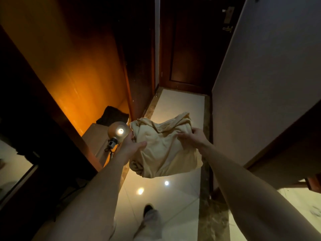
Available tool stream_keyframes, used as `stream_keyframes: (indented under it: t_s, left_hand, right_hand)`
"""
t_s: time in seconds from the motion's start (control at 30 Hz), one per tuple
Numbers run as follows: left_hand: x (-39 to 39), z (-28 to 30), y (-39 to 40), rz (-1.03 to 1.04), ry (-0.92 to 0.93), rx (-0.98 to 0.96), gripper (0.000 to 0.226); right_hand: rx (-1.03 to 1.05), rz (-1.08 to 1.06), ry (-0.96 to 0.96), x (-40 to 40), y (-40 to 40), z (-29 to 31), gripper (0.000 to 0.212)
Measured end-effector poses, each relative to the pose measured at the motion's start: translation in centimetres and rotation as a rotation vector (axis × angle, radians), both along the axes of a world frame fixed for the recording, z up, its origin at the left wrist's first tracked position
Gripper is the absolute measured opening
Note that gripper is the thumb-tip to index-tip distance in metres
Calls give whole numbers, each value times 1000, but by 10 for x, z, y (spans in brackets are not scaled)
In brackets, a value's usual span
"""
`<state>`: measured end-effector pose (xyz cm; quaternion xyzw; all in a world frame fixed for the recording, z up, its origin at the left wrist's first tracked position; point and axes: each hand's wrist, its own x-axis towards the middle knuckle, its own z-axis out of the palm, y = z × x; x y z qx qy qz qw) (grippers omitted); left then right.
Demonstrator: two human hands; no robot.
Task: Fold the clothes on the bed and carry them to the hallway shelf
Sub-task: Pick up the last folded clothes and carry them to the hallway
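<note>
A loosely folded cream garment (163,150) hangs in the air in front of me, above the glossy hallway floor. My left hand (133,146) grips its left edge, thumb on top and fingers underneath. My right hand (192,137) holds its upper right part, fingers curled into the cloth. To the left, a low shelf (94,136) sits in a wooden niche, with a dark folded garment (112,115) lying at its far end.
A lit lamp (118,132) stands on the shelf's near part, close to my left hand. The narrow hallway runs ahead to a dark door (187,49). A grey wall (260,84) closes the right side. My foot (149,211) is on the tiles below.
</note>
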<state>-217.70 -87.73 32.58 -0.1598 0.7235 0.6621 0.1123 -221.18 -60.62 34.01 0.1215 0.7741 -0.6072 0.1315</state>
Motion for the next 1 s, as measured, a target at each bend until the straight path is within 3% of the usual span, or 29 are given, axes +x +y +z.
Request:
stream_keyframes:
  t_s: [0.17,0.53,0.8,1.0]
  left_hand:
    - [-90,-3,-13,9,25,-2,81]
    - [-233,-9,-30,98,5,-26,79]
    - [-333,-34,-16,212,16,-77,87]
    - [-398,-46,-9,349,20,-24,91]
  right_hand:
    - [-8,-5,3,-85,-11,-1,58]
    - [-4,48,-10,-245,-29,-1,68]
    - [36,190,-37,-385,-22,-15,79]
    - [65,288,-13,-502,-30,-12,73]
